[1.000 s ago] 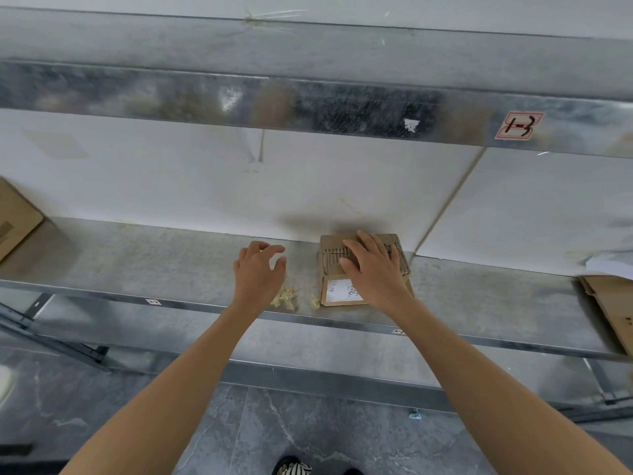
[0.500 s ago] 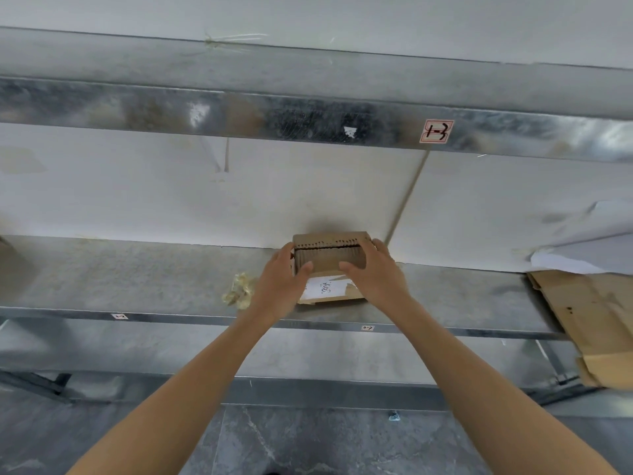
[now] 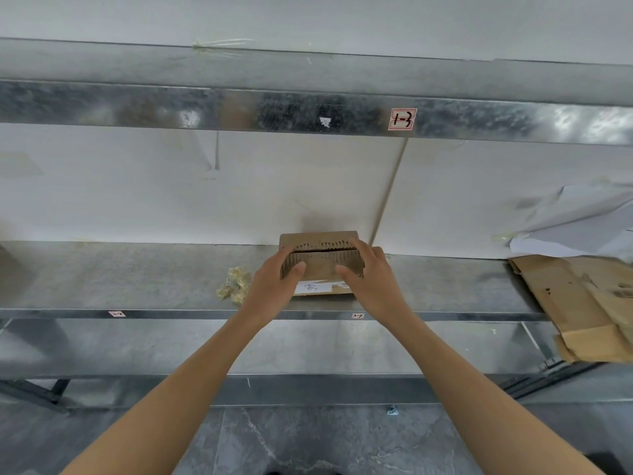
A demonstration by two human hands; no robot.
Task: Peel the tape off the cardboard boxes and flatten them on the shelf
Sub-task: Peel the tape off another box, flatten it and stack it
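A small brown cardboard box [image 3: 320, 260] with a white label on its lower flap stands on the metal shelf [image 3: 137, 279], its torn top flaps partly open. My left hand [image 3: 274, 287] grips its left side, thumb on the front flap. My right hand [image 3: 371, 282] grips its right side, thumb on the front and fingers over the top edge. A crumpled wad of yellowish peeled tape [image 3: 234, 289] lies on the shelf just left of my left hand.
Flattened cardboard [image 3: 582, 310] lies at the shelf's right end, overhanging the front edge, with white paper [image 3: 579, 228] behind it. An upper shelf beam [image 3: 308, 111] runs overhead. A white wall backs the shelf. A lower shelf and grey floor are below.
My left hand moved right from the tape wad and took hold of the box's left side. My right hand shifted from the box's top to its right side. The view panned right.
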